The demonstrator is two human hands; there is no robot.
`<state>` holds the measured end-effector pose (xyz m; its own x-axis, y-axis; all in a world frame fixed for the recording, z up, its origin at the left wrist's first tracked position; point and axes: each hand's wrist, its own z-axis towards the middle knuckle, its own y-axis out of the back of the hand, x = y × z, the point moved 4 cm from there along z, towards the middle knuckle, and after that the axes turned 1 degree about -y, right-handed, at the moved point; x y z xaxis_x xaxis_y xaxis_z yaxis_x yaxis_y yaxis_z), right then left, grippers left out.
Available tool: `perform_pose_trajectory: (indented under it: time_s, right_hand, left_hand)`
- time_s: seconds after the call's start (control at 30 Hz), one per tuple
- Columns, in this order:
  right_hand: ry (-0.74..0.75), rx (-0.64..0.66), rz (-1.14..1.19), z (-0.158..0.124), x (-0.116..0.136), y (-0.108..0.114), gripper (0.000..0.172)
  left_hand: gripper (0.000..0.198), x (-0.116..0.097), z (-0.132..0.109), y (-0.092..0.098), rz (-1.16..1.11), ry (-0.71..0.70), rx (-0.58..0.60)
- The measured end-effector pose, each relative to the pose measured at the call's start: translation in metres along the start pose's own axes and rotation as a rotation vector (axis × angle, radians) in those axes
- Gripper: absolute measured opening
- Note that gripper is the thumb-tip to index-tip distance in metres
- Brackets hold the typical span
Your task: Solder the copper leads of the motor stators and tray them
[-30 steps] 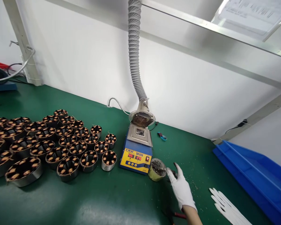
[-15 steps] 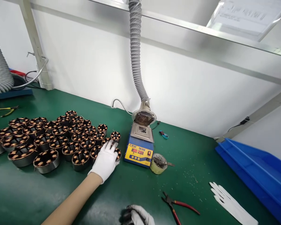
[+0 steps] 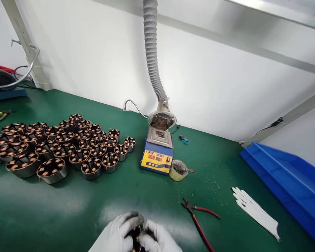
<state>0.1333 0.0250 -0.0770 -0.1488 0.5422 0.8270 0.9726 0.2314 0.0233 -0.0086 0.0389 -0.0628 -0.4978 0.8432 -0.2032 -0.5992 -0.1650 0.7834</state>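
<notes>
A green worktop [image 3: 68, 210] runs wall to wall beneath a plain white back panel, glossy enough to catch the overhead light; at its far left a grey post stands with cables and a blue base behind it, and yellow-handled pliers [image 3: 0, 115] lie near the edge; next come the wound stators [image 3: 65, 147], dark rings with copper coils, packed in rows that touch or nearly touch; low at the near edge the left hand [image 3: 115, 234] and the right hand [image 3: 157, 239], both in white gloves, are closed together on a small dark stator [image 3: 135, 237] held between them just above the worktop, mostly hidden by the fingers; behind, a blue and yellow solder pot [image 3: 157, 154] with red digits sits under a ribbed grey extraction hose [image 3: 152, 52] that drops from above; a small round tin [image 3: 179, 170] stands just beside the pot; red-handled cutters [image 3: 199, 220] lie near the front, with tiny scraps scattered about; a spare white glove [image 3: 254, 211] lies flat further right; a blue tray [image 3: 286, 178] sits at the far right edge
</notes>
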Motion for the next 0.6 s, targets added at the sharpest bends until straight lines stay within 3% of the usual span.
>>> perform_pose_trajectory:
  time_s: [0.1, 0.2, 0.27, 0.37, 0.4, 0.53, 0.6]
  right_hand:
    - [0.094, 0.061, -0.214, -0.002, 0.019, -0.006, 0.022]
    - [-0.058, 0.027, -0.199, -0.008, 0.032, 0.003, 0.029]
    - [-0.064, -0.131, -0.183, -0.019, 0.045, 0.023, 0.034]
    - [0.192, -0.601, -0.167, -0.048, 0.067, 0.069, 0.042]
    - [0.219, -0.681, -0.23, -0.054, 0.068, 0.081, 0.044]
    - [0.12, -0.746, -0.648, -0.049, 0.04, 0.117, 0.04]
    - [0.192, -0.932, -0.846, -0.041, 0.029, 0.142, 0.042]
  left_hand:
    - [0.005, -0.008, 0.013, 0.018, -0.082, 0.131, -0.139]
    - [0.002, -0.014, 0.02, 0.019, -0.046, 0.17, -0.113]
    - [0.002, -0.015, 0.02, 0.017, -0.024, 0.199, -0.069]
    - [0.002, -0.016, 0.017, 0.016, 0.001, 0.241, -0.047]
    - [0.003, -0.017, 0.017, 0.016, 0.01, 0.249, -0.049]
    - [0.008, -0.018, 0.014, 0.017, 0.023, 0.259, -0.069]
    - [0.015, -0.016, 0.011, 0.017, 0.025, 0.212, -0.064]
